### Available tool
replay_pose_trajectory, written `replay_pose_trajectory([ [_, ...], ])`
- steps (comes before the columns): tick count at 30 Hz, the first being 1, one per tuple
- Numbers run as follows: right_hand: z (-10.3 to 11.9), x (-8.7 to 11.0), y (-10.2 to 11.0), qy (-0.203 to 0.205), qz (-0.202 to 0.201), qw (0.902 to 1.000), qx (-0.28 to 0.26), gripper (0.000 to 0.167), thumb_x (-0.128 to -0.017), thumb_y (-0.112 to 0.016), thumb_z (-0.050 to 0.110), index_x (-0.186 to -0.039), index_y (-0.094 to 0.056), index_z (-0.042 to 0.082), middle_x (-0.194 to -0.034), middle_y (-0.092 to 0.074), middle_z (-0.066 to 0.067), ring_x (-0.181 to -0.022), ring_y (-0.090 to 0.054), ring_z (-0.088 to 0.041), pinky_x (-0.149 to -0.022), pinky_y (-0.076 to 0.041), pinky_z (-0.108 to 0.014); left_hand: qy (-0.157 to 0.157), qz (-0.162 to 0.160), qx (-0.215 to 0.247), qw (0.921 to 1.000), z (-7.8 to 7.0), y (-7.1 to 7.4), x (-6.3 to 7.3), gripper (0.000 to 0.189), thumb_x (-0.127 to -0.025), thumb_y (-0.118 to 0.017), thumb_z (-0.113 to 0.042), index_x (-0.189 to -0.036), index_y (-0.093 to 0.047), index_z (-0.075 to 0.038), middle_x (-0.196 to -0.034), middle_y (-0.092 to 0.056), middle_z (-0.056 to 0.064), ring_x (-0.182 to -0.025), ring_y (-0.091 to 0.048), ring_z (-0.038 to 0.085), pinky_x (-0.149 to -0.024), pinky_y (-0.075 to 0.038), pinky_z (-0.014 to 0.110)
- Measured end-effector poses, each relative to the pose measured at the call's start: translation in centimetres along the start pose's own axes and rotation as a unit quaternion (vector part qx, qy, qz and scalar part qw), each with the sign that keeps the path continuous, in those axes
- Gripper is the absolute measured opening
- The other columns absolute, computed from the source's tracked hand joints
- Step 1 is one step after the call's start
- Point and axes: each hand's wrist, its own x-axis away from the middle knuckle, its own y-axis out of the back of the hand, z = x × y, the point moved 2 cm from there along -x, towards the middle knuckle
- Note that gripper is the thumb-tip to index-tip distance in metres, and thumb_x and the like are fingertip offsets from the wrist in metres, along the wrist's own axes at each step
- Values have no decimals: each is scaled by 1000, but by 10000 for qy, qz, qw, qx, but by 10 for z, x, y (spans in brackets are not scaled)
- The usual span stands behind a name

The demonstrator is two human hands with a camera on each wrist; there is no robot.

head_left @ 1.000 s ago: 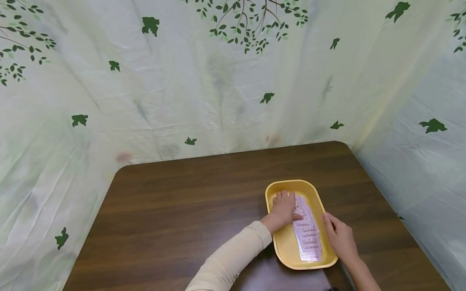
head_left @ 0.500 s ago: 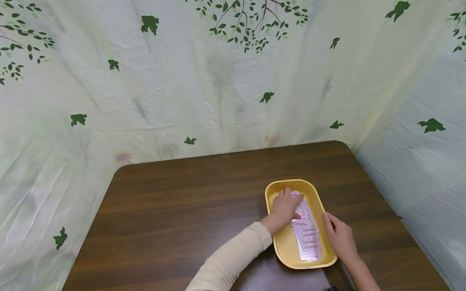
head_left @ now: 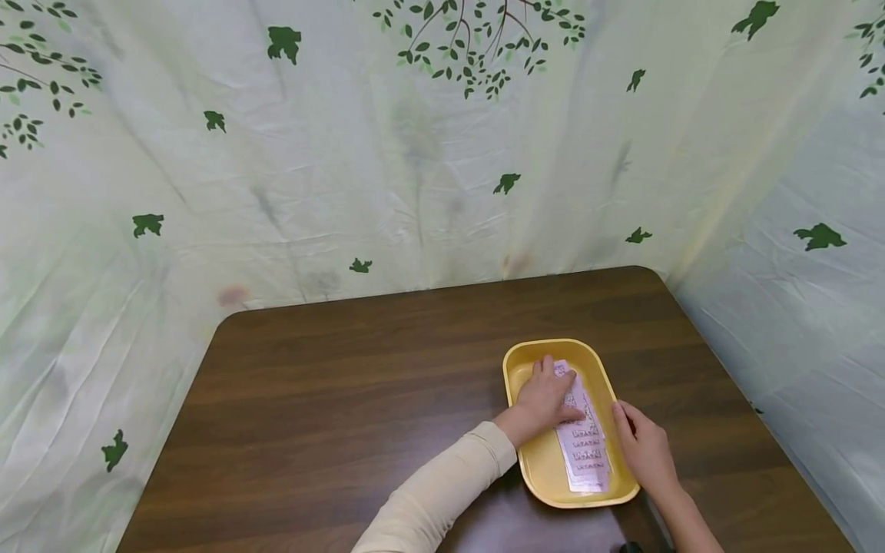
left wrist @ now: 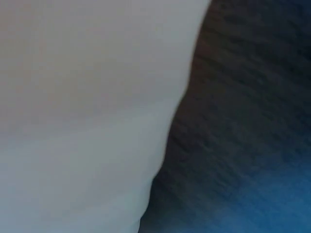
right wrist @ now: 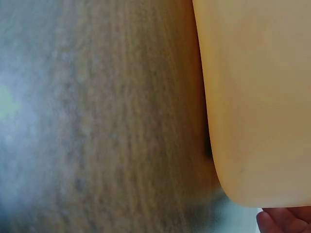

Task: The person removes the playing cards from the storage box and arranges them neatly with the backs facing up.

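A yellow plastic tray [head_left: 542,480] rests near the front right of the table. Inside it lies an overlapping stack of pale purple printed strips, like paper cards or sachets [head_left: 586,457]; their exact kind is too small to tell. My left hand [head_left: 545,399] reaches over the tray's left rim, fingers spread, resting on the far end of the strips. At the right rim, my right hand [head_left: 646,449] holds the tray between thumb and curled fingers. In the right wrist view, the tray [right wrist: 262,97] fills the right side, with fingertips [right wrist: 286,222] at its lower edge.
The dark brown wooden table [head_left: 359,392] extends left of and behind the tray. A pale curtain [head_left: 415,177] with leaf prints hangs behind and beside it. A small black object [head_left: 631,548] shows at the bottom edge. A sleeve [left wrist: 82,107] fills much of the left wrist view.
My left hand has shifted slightly over the strips; its fingers spread and its thumb moved a little rightward. The strips' far end shows more. My right hand and the tray have stayed nearly still.
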Motion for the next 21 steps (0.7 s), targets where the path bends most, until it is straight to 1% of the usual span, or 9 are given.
replay_pose_trajectory([
  [2, 0, 0, 0, -9, -1, 10000, -9, 37, -98, -44, 24, -113, -60, -5, -98, -63, -24, -79, -58, -32, -70, -46, -49, -16, -33, 105, 9999, 0, 1, 1, 75, -69, -67, -63, -130, -49, -23, -113, -39, 11, -102, -40, 21, -68, -46, 21],
  [4, 0, 0, 0, -9, -2, 10000, -3, 37, -98, -44, 25, -113, -60, -4, -98, -63, -24, -80, -58, -32, -70, -46, -50, 5, -58, 146, 9999, 1, 2, 1, 78, -68, -68, -62, -132, -46, -23, -116, -38, 12, -104, -40, 22, -67, -46, 21],
  [7, -1, 0, -1, -25, 20, 10000, -34, 38, -98, -44, 25, -114, -60, -5, -99, -63, -25, -81, -58, -33, -70, -46, -50, 0, -110, 165, 9998, 1, 2, 2, 75, -71, -68, -59, -133, -45, -22, -118, -38, 14, -108, -40, 23, -68, -47, 21],
  [9, -1, 1, 0, -44, 39, 10000, -34, 38, -98, -44, 26, -114, -60, -5, -100, -62, -25, -82, -58, -33, -71, -46, -50, -87, -167, 197, 9996, 1, 2, 1, 72, -73, -66, -57, -132, -46, -22, -119, -38, 14, -110, -40, 24, -72, -47, 23],
  [12, -1, 1, 1, -76, 81, 9999, 3, 39, -98, -43, 26, -114, -60, -5, -100, -62, -25, -81, -58, -32, -69, -46, -49, -311, -130, 440, 9985, 2, 7, 2, 72, -75, -64, -59, -134, -45, -23, -123, -38, 11, -112, -39, 21, -79, -46, 25],
  [14, -1, 1, 1, -71, 107, 9999, 73, 39, -98, -43, 26, -114, -60, -5, -98, -63, -24, -78, -58, -31, -68, -46, -48, -501, -115, 646, 9966, 5, 18, 3, 74, -75, -62, -61, -136, -44, -24, -128, -39, 10, -114, -40, 20, -83, -44, 27],
  [16, 0, 1, 2, -49, 136, 9998, 142, 39, -98, -42, 27, -114, -59, -5, -97, -63, -24, -76, -58, -30, -66, -46, -47, -704, -179, 915, 9932, 11, 33, 6, 77, -74, -61, -63, -138, -43, -24, -133, -38, 11, -116, -40, 19, -89, -42, 29],
  [18, 0, 0, 1, -19, 169, 9997, 188, 40, -98, -42, 27, -115, -59, -5, -97, -63, -24, -77, -58, -31, -67, -46, -47, -905, -446, 1034, 9895, 22, 49, 10, 78, -74, -62, -63, -138, -43, -23, -137, -38, 13, -119, -41, 21, -92, -41, 31],
  [21, 1, -2, 1, -6, 248, 9995, 200, 41, -99, -41, 28, -116, -58, -6, -99, -62, -24, -78, -58, -31, -69, -46, -48, -1146, -1078, 1176, 9805, 44, 70, 18, 79, -73, -64, -61, -137, -46, -18, -137, -39, 16, -122, -40, 25, -96, -37, 33],
])
